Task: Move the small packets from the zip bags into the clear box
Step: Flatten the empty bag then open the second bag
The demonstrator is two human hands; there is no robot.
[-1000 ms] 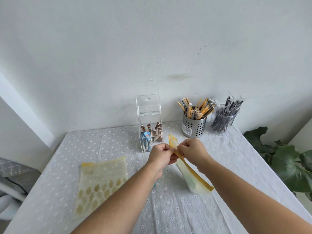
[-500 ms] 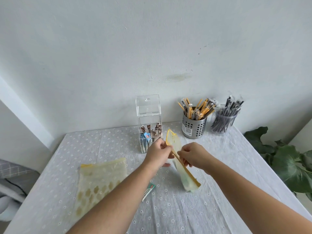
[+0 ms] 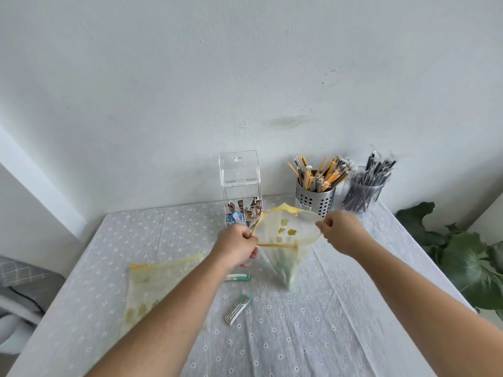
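Observation:
My left hand (image 3: 236, 247) and my right hand (image 3: 340, 231) each pinch one side of a yellow-rimmed zip bag (image 3: 285, 235) and hold its mouth pulled wide open above the table. Pale green packets show dimly in its hanging bottom. Just behind it stands the tall clear box (image 3: 241, 191) with its lid tipped up; brown and blue packets sit inside. Two green-and-white packets lie loose on the cloth, one (image 3: 237, 277) under my left hand, one (image 3: 238, 310) nearer me. A second zip bag (image 3: 152, 289) lies flat at the left, partly under my left forearm.
A perforated metal cup (image 3: 314, 198) of yellow wrapped sticks and a clear jar (image 3: 362, 191) of dark sticks stand at the back right. The table (image 3: 340, 322) has a grey flowered cloth. A leafy plant (image 3: 468, 262) sits beyond the right edge.
The bag's zip has come apart: my hands have moved away from each other and the mouth now gapes wide. Two loose packets on the cloth have come into view.

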